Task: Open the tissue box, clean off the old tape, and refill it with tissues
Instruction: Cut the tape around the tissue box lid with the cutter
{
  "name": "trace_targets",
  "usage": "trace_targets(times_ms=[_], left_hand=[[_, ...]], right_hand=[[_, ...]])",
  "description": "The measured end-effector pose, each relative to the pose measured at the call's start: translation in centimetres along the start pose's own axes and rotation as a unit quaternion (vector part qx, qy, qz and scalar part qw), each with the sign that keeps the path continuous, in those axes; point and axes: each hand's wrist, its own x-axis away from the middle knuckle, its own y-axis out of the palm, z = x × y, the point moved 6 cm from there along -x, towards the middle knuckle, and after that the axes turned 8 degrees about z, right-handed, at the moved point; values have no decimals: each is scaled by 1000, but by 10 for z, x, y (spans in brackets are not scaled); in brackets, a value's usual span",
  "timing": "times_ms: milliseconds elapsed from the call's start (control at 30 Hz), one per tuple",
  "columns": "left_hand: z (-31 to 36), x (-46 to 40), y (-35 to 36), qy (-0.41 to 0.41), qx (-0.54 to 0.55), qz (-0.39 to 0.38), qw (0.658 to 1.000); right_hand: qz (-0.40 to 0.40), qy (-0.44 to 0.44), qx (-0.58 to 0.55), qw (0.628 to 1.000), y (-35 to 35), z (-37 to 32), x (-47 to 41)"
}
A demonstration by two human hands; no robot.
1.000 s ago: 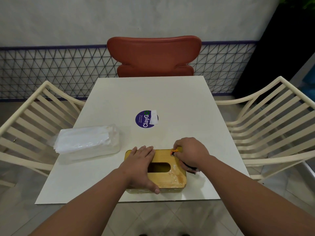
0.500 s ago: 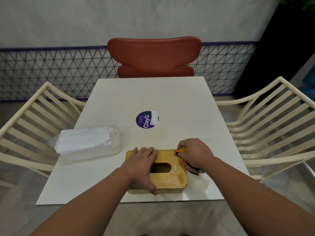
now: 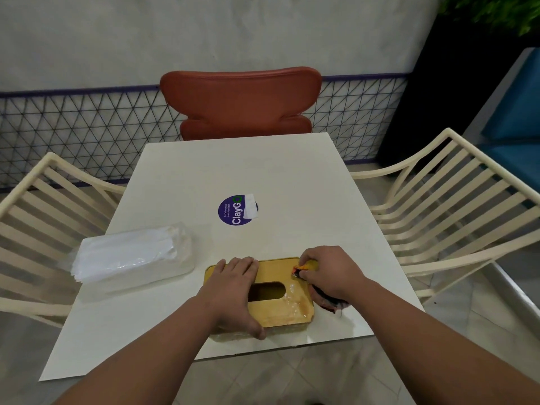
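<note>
A yellow wooden tissue box [image 3: 280,309] with an oval slot lies near the table's front edge. Shiny old tape residue covers its right top side. My left hand [image 3: 233,290] lies over the box's left half, fingers over the far edge and thumb on the near side, holding it still. My right hand [image 3: 328,271] grips a small orange-tipped tool [image 3: 298,269] at the box's far right corner. A dark object [image 3: 330,301] shows under my right wrist. A clear plastic pack of white tissues [image 3: 131,255] lies to the left on the table.
The white table [image 3: 263,171] carries a round purple ClayGo sticker [image 3: 235,210] with a white scrap on it. A red chair [image 3: 241,103] stands at the far side. Cream slatted chairs [image 3: 43,217] [image 3: 455,206] flank the table. A mesh fence runs behind.
My right hand with the tool has shifted slightly right along the box's far edge. My left hand stays on the box.
</note>
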Motion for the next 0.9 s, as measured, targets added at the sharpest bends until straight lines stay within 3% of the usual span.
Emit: trace_targets(times_ms=[233, 633, 900], left_hand=[[-1, -1, 3, 5, 10, -8, 1000], [-4, 2, 4, 0, 32, -27, 999], [2, 3, -2, -42, 29, -51, 997]], right_hand=[[54, 66, 16, 996, 2, 9, 14], [42, 35, 55, 997, 10, -6, 16], [-2, -52, 41, 998, 20, -20, 14]])
